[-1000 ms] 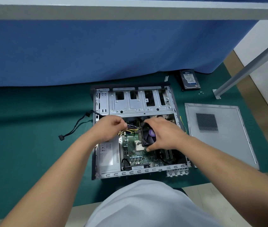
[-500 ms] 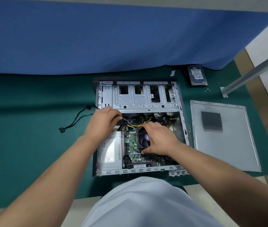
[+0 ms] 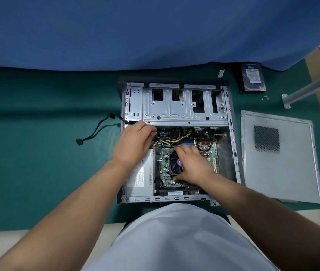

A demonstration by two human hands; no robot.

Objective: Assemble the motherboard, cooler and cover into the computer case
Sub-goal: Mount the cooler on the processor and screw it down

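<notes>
Your right hand [image 3: 191,167] grips the cooler [image 3: 175,164], seated on the motherboard [image 3: 162,163] inside the case [image 3: 233,133]; your left hand [image 3: 133,145] holds cables [image 3: 171,138] aside. Rigid but fragile: hold its frame edges.

Bare matt sheet-metal case [image 3: 184,106], perforated metal cover [image 3: 284,173], matt green table mat [image 3: 38,163].

Open computer case [image 3: 176,106] on green table; right hand [image 3: 192,166] grips the cooler [image 3: 175,163], left hand [image 3: 133,142] among cables [image 3: 171,138] at ten o'clock.
</notes>
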